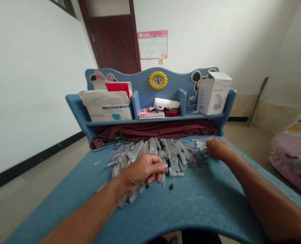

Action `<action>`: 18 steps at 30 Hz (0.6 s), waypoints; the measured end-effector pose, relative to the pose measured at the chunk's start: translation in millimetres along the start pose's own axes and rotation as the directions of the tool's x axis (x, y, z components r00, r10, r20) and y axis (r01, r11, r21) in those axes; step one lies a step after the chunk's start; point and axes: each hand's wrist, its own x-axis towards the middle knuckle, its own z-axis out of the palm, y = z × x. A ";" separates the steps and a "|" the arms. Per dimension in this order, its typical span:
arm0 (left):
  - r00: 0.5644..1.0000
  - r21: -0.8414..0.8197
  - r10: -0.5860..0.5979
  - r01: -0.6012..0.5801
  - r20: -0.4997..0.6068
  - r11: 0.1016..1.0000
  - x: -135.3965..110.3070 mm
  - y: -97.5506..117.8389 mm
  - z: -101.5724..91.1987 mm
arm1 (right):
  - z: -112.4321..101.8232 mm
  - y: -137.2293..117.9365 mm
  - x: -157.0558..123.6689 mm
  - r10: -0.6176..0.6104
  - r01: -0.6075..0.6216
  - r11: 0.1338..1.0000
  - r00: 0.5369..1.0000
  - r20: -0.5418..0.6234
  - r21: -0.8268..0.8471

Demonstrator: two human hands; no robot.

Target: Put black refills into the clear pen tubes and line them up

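Observation:
A heap of clear plastic pen parts [140, 149], tubes and dark caps among them, spreads over the blue table. My left hand [147, 169] hovers at the heap's front, thumb pressed against curled fingers; whatever is in that pinch is too small or hidden to name. Just right of it a loose black cap [171, 186] lies on the tabletop. Over at the right, my right hand [218, 149] bends down onto a row of white pens [200, 143] laid side by side. Its fingers are curled and mostly hidden, so what they grip is unclear.
Behind the heap, a red checked cloth [160, 130] lies under the blue shelf [150, 120]. On the shelf stand a mask box [109, 113], papers, a red round tin [171, 112] and a white box [213, 95]. A pink floral bundle [294, 152] sits at the right.

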 end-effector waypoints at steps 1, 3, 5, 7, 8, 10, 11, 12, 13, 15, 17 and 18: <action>1.000 0.002 0.003 -0.003 -0.003 1.000 -0.5 0.6 0.0 | 1.4 1.4 0.7 -0.004 0.004 1.000 1.000 0.013 -0.007; 1.000 0.008 0.018 -0.018 -0.014 1.000 -1.0 1.2 -0.1 | 3.7 4.3 2.1 -0.013 0.014 1.000 0.999 0.044 -0.020; 0.999 0.020 0.035 -0.035 -0.022 0.999 -1.3 1.2 -0.2 | 5.1 7.0 3.2 -0.024 0.026 0.999 0.997 0.075 -0.025; 0.999 0.049 0.044 -0.042 -0.029 0.998 -1.6 1.0 0.9 | 5.5 9.4 3.7 -0.032 0.034 0.999 0.995 0.098 -0.027; 0.999 0.074 0.044 -0.042 -0.030 0.996 -1.9 1.0 2.1 | 5.3 10.4 3.7 -0.033 0.036 0.999 0.994 0.103 -0.028; 0.999 0.136 0.040 -0.037 -0.021 0.990 -2.9 0.9 6.0 | 3.6 11.6 2.8 -0.027 0.030 0.999 0.994 0.104 -0.029; 0.999 0.170 0.036 -0.034 -0.005 0.985 -3.4 0.8 8.5 | 2.2 11.6 2.0 -0.020 0.023 0.999 0.995 0.100 -0.030; 0.999 0.200 0.030 -0.033 0.018 0.979 -4.0 0.4 11.1 | 0.3 10.9 1.0 -0.011 0.014 0.999 0.996 0.093 -0.030; 0.999 0.227 0.023 -0.032 0.041 0.973 -4.6 -0.1 13.8 | -2.0 9.5 -0.2 -0.003 0.006 1.000 0.997 0.083 -0.030; 0.997 0.283 0.017 -0.036 0.072 0.958 -5.3 -1.9 18.2 | -7.8 3.6 -3.7 -0.003 0.005 1.000 0.998 0.057 -0.026; 0.997 0.348 0.020 -0.046 0.078 0.936 -5.5 -4.2 20.8 | -14.9 -6.6 -8.8 -0.029 0.029 0.999 0.999 0.027 -0.018; 0.997 0.382 0.025 -0.053 0.077 0.923 -5.4 -5.2 21.4 | -18.6 -13.1 -12.1 -0.052 0.052 0.999 0.999 0.012 -0.012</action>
